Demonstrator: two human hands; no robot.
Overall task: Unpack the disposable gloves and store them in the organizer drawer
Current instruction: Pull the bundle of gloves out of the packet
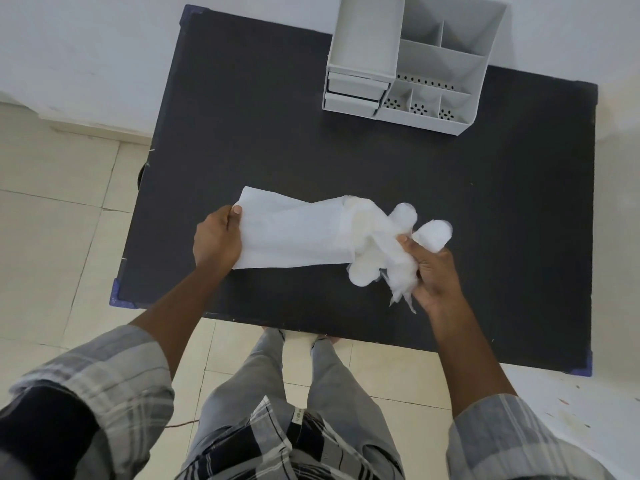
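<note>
Here the left hand (217,241) pinches the closed end of the white packet (287,233) to anchor it over the tabletop (277,133), so the right hand (437,271), fingers clenched on the bunched gloves (388,244), can draw them out of its open mouth. The organizer (408,60) stands well apart at the far edge, its drawers (353,95) apparently closed, presumably awaiting the freed gloves.

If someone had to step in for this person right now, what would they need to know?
Left hand grips the closed end of the white packet on the black table.
Right hand clutches the bunch of gloves, partly pulled out of the packet's open end.
Organizer sits at the table's far edge; both of its drawers look shut.
Done: packet opened, gloves started out.
Left: free the gloves, open a drawer, store them.
</note>
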